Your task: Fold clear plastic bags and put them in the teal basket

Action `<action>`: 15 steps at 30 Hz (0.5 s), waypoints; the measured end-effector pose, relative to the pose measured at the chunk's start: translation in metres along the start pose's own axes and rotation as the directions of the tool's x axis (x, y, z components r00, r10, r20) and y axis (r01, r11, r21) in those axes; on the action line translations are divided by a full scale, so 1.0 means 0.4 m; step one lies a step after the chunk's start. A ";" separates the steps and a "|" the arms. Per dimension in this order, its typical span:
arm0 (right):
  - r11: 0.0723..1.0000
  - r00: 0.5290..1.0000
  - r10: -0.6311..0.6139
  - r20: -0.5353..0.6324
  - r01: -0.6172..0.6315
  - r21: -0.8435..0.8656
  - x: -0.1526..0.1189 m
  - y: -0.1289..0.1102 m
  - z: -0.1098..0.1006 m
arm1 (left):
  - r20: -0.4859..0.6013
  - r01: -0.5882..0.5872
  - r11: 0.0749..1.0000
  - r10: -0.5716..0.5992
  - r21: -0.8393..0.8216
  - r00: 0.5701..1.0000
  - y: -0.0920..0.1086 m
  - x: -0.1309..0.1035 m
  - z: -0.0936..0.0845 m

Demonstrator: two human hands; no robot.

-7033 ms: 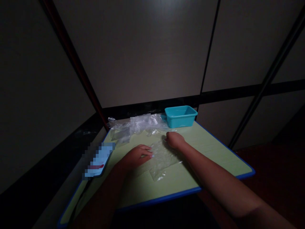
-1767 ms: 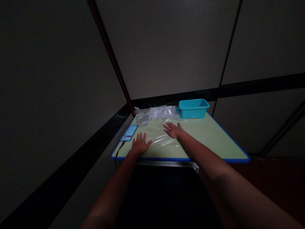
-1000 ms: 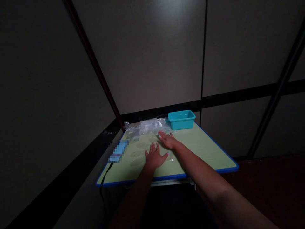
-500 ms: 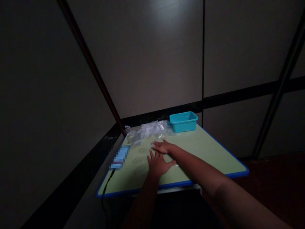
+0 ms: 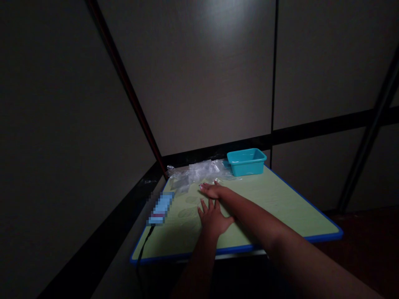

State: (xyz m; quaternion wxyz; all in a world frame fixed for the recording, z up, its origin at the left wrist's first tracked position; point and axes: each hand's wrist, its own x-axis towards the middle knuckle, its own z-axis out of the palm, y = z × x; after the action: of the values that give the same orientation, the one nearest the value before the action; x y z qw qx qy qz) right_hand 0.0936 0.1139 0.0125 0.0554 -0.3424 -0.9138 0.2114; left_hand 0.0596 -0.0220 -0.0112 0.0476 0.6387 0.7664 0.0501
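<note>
My left hand (image 5: pixel 214 220) lies palm down on the pale green tabletop (image 5: pixel 289 207), its fingers spread and thumb pointing right. Just beyond it my right hand (image 5: pixel 212 191) reaches across from the right, flat and low over the surface, with fingers stretched leftward. No object shows in either hand; whether a thin clear sheet lies under them I cannot tell. Crumpled clear plastic bags (image 5: pixel 199 171) lie at the far edge, close past my right fingertips. Faint oval marks (image 5: pixel 187 212) show on the table left of my left hand; what they are is unclear.
A turquoise plastic basin (image 5: pixel 247 168) stands at the back right corner, against the bags. On the left edge lies a pixelated blue-and-white card (image 5: pixel 160 209) with a dark strap (image 5: pixel 141 251) hanging down. Blue edging (image 5: pixel 324 237) rims the table. Panelled walls (image 5: pixel 199 91) rise behind and left.
The view has shifted a little, so the table sits slightly lower and further right. My hands have slid slightly apart, the left one nearer to me, the right one a little further away and leftward.
</note>
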 end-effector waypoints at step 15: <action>0.968 0.999 -0.050 -0.008 0.047 -0.247 0.000 0.037 -0.009 | -0.002 -0.006 0.998 0.005 -0.055 1.000 0.004 -0.003 -0.003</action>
State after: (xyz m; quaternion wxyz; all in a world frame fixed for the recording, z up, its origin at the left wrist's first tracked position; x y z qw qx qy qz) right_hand 0.1033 0.1251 0.0095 0.0242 -0.3257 -0.9406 0.0924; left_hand 0.0613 -0.0229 -0.0099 0.0644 0.6392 0.7630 0.0720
